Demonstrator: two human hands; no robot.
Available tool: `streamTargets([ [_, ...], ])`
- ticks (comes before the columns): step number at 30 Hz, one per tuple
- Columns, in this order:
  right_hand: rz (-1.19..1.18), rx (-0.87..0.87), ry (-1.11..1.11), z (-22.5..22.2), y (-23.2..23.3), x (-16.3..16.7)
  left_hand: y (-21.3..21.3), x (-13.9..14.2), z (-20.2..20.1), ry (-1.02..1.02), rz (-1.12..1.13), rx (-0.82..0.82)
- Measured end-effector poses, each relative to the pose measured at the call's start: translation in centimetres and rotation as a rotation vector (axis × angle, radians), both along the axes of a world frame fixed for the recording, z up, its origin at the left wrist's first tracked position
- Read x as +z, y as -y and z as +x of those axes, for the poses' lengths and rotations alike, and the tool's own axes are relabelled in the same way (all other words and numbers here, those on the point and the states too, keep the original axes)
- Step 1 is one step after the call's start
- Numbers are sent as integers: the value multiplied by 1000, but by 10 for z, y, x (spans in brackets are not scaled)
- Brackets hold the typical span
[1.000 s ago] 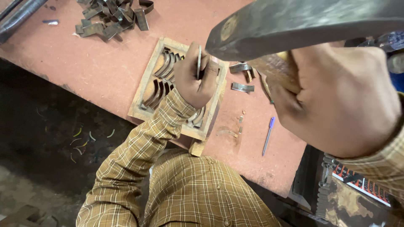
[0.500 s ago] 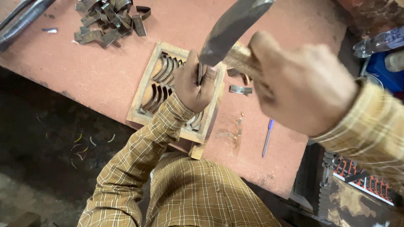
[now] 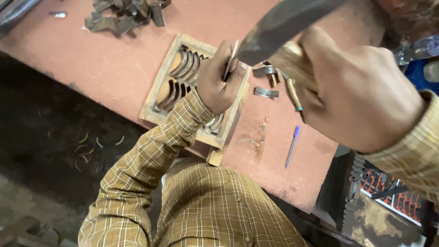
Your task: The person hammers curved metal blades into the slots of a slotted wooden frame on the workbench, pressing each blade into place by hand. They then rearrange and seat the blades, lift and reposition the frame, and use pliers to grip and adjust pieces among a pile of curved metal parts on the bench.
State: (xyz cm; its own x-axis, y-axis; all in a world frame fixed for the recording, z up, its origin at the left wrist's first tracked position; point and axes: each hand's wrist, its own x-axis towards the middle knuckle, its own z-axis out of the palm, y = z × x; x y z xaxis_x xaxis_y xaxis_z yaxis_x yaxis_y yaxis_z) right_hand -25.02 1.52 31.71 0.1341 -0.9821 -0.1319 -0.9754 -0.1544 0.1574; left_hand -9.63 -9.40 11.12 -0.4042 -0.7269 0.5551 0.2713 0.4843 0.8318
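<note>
- A thin metal strip [image 3: 232, 57] stands upright over the wooden frame [image 3: 161, 77], pinched in the left hand [image 3: 220, 81].
- The frame lies flat on the reddish surface [image 3: 114, 64], with curved metal pieces [image 3: 183, 68] slotted inside it.
- The right hand [image 3: 361, 91] is clenched round a wooden handle [image 3: 292, 68], its dark metal head [image 3: 279, 25] raised above the strip.
- Near the frame lie loose metal bits [image 3: 266, 93], a blue pen [image 3: 292, 145], and a pile of scrap [image 3: 123, 16] farther off.
</note>
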Motion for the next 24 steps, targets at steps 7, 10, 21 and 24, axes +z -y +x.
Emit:
streamTargets([
  [7,-186,129,140,17,-30,8,-14,7,34,58,24,-226],
  [10,-176,-50,396,33,-30,14,-20,2,37,75,17,-269],
  [21,-185,62,216,72,2,37,-22,-3,40,67,-20,-230],
  [24,-172,86,202,75,-1,28,-24,-5,40,72,-4,-249],
])
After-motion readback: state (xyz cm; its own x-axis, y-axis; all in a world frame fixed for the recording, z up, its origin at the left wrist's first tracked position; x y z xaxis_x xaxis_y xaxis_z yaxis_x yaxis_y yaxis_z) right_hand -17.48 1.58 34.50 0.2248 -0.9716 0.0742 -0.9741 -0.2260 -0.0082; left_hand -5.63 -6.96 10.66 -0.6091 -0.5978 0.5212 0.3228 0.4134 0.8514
